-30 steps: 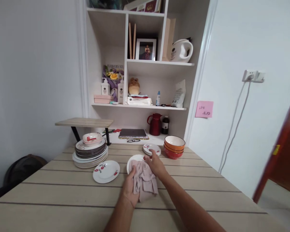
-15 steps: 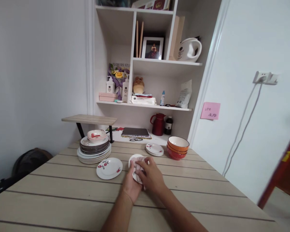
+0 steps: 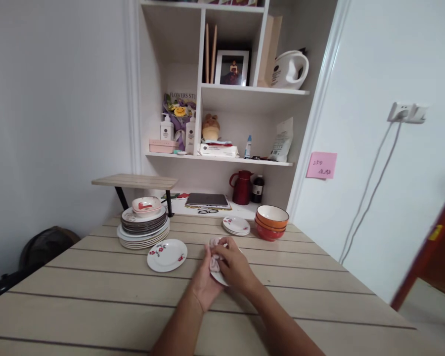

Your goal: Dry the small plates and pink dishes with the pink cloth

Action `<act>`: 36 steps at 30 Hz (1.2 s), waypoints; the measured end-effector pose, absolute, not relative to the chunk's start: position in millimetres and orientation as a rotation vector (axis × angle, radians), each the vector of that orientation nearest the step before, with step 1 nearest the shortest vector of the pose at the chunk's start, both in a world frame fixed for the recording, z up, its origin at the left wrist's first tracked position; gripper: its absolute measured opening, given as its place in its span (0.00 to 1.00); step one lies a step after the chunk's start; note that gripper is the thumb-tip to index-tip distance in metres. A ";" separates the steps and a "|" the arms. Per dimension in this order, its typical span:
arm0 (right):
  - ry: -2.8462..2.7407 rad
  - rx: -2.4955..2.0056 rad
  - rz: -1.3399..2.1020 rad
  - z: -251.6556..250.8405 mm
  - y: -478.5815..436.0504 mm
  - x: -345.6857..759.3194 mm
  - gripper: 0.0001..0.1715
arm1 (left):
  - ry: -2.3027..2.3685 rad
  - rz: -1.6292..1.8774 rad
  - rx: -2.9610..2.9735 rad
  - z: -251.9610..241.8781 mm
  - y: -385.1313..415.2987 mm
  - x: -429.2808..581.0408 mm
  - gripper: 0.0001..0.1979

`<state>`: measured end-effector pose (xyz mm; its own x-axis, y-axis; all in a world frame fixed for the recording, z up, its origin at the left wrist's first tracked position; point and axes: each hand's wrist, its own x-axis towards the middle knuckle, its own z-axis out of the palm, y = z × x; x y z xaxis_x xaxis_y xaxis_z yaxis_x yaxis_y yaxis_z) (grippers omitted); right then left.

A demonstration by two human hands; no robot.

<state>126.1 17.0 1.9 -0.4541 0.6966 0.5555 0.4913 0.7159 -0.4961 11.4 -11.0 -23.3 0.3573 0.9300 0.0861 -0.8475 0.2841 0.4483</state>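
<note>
My left hand (image 3: 204,283) holds a small white plate (image 3: 219,279) by its left and near side, above the table. My right hand (image 3: 234,263) is closed on a pale pink cloth (image 3: 214,264) and presses it against the plate's left part. Both hands hide much of the plate. Just left of them lies a white plate with red flowers (image 3: 167,255). Beyond them, several small flowered plates (image 3: 236,225) are stacked.
Bowls in orange and red (image 3: 272,222) are stacked at the back right. At the back left stands a tall pile of plates (image 3: 144,232) topped by a square bowl (image 3: 147,205), near a small raised stand (image 3: 135,181). A red jug (image 3: 242,188) is behind.
The plate has shifted right in my hands, now showing more on the right behind my right hand. The cloth is bunched tighter at its left edge. The view has tilted slightly.
</note>
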 end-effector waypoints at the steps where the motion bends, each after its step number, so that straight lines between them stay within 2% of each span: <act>1: -2.102 -0.905 0.302 2.4 18.3 124.4 0.22 | 0.222 1.171 0.468 -24.1 -12.4 13.9 0.30; 7: -2.001 -1.085 0.171 3.1 30.0 138.7 0.19 | 0.240 1.159 0.519 -20.0 -16.4 18.5 0.32; 14: -2.237 -0.920 0.328 7.1 10.6 129.4 0.19 | 0.222 1.313 0.470 -14.6 -13.0 5.0 0.28; 18: -2.098 -0.903 0.222 8.7 15.0 125.6 0.20 | 0.239 1.240 0.485 -17.3 -15.5 10.8 0.26; 24: -2.017 -1.079 0.058 6.6 24.3 134.7 0.12 | 0.239 1.289 0.479 -14.9 -11.5 10.4 0.27; 28: -2.182 -1.042 0.184 2.0 14.8 128.2 0.15 | 0.260 1.405 0.458 -11.4 -9.2 1.6 0.27; 31: -2.190 -0.993 0.277 -0.7 10.9 121.9 0.15 | 0.294 1.358 0.474 -12.0 -10.8 1.2 0.28; 36: -2.054 -0.967 0.166 2.6 20.5 125.5 0.19 | 0.265 1.207 0.501 -16.6 -13.2 11.2 0.27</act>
<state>125.5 20.5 2.6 -0.3507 0.6875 0.6359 0.5762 0.6937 -0.4323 11.2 -13.2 -16.6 0.3435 0.9368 0.0670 -0.8227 0.2657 0.5025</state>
